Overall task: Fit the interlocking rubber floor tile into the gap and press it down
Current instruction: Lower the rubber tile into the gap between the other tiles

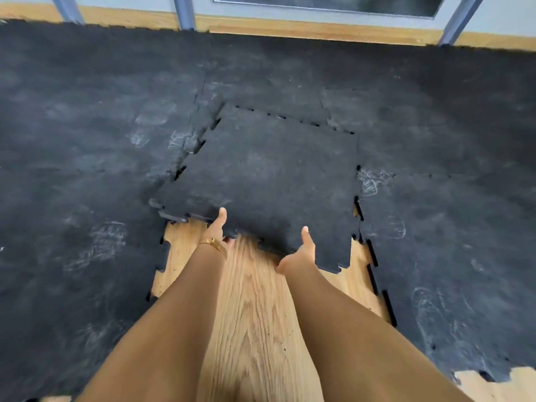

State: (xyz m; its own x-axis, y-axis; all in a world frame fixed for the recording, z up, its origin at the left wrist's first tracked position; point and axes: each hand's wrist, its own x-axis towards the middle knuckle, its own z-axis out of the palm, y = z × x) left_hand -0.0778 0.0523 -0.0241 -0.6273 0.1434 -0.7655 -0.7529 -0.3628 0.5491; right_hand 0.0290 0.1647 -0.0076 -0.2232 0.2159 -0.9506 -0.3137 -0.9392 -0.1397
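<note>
Black rubber mat [87, 140] covers nearly the whole floor, made of interlocking tiles with jigsaw edges and marked with pale, dusty shoe prints. At the far edge, a strip of wood floor [290, 27] meets a grey wall, and three grey metal legs [184, 11] stand there.

In the middle of the mat is a square gap [255, 300] where bare, light wood boards show. Toothed mat edges border the gap on the left and the right.

A loose black tile [269, 181] lies over the far part of the gap. Its far edge and left edge rest on top of the surrounding mat, not locked in. Its right edge runs close along the mat on that side, with small openings between the teeth. Its near edge is lifted off the wood, so the tile slopes.

Two bare forearms reach forward from the bottom of the view. The left hand [219, 230] grips the tile's near edge towards the left, thumb on top, fingers curled out of sight beneath. The right hand [301, 253] grips the same edge further right in the same way, thumb pressed on the top surface, fingers hidden below. A thin gold bracelet [214, 245] sits on the left wrist.
</note>
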